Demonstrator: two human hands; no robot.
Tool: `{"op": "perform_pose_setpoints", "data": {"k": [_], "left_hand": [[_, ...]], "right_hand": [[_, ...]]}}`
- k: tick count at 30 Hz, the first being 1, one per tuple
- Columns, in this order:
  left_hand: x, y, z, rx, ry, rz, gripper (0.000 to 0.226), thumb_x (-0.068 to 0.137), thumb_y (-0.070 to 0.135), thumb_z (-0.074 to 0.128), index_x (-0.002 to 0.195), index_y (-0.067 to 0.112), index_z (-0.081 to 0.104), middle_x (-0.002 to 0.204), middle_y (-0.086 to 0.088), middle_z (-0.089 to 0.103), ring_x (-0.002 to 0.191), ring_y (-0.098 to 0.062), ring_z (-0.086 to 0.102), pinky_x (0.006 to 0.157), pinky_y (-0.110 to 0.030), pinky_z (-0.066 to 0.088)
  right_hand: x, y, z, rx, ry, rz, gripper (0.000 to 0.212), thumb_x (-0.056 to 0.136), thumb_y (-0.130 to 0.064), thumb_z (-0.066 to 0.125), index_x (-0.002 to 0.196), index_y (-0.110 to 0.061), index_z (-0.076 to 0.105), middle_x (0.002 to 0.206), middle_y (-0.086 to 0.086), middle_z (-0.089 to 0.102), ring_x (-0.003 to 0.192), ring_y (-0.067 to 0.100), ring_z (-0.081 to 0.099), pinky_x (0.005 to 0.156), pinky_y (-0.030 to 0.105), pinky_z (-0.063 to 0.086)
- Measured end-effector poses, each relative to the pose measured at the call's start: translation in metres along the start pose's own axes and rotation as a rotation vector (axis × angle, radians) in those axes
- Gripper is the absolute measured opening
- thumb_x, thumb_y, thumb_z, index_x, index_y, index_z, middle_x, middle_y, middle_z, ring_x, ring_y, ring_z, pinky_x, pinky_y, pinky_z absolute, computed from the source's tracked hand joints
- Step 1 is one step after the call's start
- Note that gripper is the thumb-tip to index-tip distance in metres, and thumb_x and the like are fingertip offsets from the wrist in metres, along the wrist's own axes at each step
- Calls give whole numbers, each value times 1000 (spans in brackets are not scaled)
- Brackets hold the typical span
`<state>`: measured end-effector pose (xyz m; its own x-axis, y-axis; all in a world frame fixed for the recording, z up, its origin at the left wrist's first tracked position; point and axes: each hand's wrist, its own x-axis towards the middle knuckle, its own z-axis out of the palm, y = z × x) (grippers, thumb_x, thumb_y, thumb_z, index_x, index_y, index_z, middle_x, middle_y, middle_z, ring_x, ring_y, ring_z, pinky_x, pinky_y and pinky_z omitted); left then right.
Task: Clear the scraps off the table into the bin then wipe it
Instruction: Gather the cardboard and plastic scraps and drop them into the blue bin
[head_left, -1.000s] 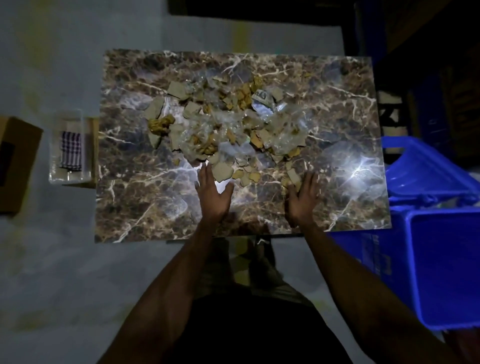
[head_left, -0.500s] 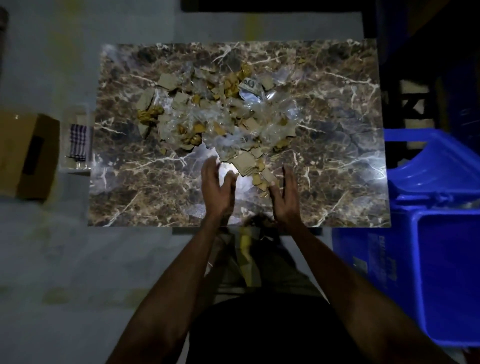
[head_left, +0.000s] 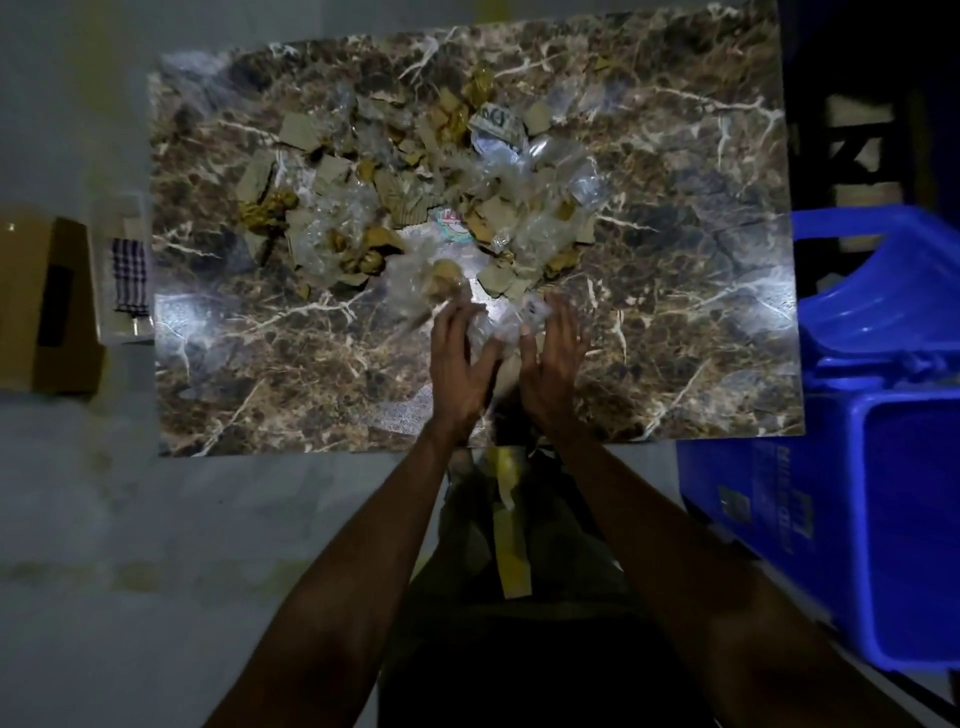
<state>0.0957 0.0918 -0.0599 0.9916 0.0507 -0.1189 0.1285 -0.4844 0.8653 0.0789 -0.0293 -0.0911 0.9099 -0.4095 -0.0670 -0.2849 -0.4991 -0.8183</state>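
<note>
Both hands (head_left: 460, 371) (head_left: 550, 371) now closer together, grip cupped around blurred clear plastic scraps (head_left: 501, 325).

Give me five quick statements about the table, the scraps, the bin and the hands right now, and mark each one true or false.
1. The scraps lie piled near the middle of the marble-patterned table. True.
2. The blue bin stands on the person's left. False: it stands on their right, beside the table.
3. The left hand and the right hand are close together, gathering clear plastic scraps at the near edge of the pile. True.
4. The checked cloth is in the right hand. False: it lies off the table's left side, untouched.
5. The table is already wiped clean. False: cardboard and plastic still cover it.
</note>
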Motion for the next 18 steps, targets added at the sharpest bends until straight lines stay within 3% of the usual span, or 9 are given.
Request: {"op": "perform_pose_setpoints", "data": {"k": [2, 5, 7, 9, 11, 13, 14, 15, 18], "left_hand": [[-8, 1, 8, -58, 10, 7, 28, 101, 22, 66, 128, 15, 63, 148, -1, 46, 143, -10, 42, 116, -38, 40], [-11, 15, 19, -186, 48, -63, 36, 99, 22, 61, 135, 21, 60, 148, 0, 53, 141, -11, 46, 116, -31, 39], [-12, 26, 28, -295, 62, -112, 38, 101, 17, 58, 139, 19, 58, 145, 0, 57, 137, -14, 51, 115, -38, 42], [-15, 31, 36, -366, 88, -124, 35, 103, 16, 56, 138, 14, 59, 141, -1, 61, 135, -20, 55, 114, -48, 44], [-15, 33, 38, -415, 108, -120, 32, 103, 16, 56, 134, 11, 62, 137, -4, 63, 132, -24, 58, 110, -52, 46], [-15, 32, 36, -489, 97, -161, 29, 100, 16, 58, 129, 15, 65, 132, -4, 66, 125, -27, 62, 106, -50, 51], [-15, 31, 34, -521, 96, -190, 28, 99, 15, 59, 125, 20, 67, 129, -3, 68, 123, -26, 63, 104, -47, 53], [-13, 30, 32, -550, 96, -218, 28, 99, 14, 59, 122, 25, 69, 129, -3, 69, 122, -26, 64, 104, -47, 53], [-4, 25, 25, -612, 94, -289, 26, 100, 13, 60, 122, 23, 70, 130, -7, 70, 125, -29, 64, 106, -49, 53]], "right_hand": [[-1, -1, 0, 1, -1, -9, 53, 107, -39, 44, 147, -6, 52, 156, 12, 49, 150, 29, 37, 126, 55, 16], [-5, 5, 4, 36, 37, -71, 42, 107, -27, 51, 140, -2, 51, 144, 23, 55, 138, 36, 50, 120, 52, 34], [-13, 13, 11, 59, 160, -173, 43, 101, -11, 67, 140, -7, 48, 137, 22, 59, 132, 29, 56, 113, 40, 44], [-17, 18, 20, 20, 154, -283, 57, 89, -8, 82, 137, 1, 52, 130, 24, 62, 123, 34, 65, 103, 40, 54], [-19, 24, 20, 34, 175, -275, 56, 85, -12, 87, 130, 3, 57, 127, 24, 64, 120, 34, 68, 101, 40, 56], [-21, 2, 5, 167, -7, -128, 44, 99, -34, 72, 133, -10, 58, 129, 7, 67, 125, 10, 63, 103, 27, 52], [-22, -3, 6, 107, -28, -76, 42, 103, -50, 58, 134, -22, 56, 128, -6, 65, 120, 0, 62, 102, 23, 51], [-23, -10, 9, 83, -70, -16, 43, 103, -56, 50, 134, -28, 55, 125, -11, 65, 116, 1, 64, 101, 27, 51], [-18, -43, 6, 142, -95, 69, 51, 101, -43, 52, 141, -12, 57, 130, 9, 69, 120, 26, 66, 105, 53, 52]]}}
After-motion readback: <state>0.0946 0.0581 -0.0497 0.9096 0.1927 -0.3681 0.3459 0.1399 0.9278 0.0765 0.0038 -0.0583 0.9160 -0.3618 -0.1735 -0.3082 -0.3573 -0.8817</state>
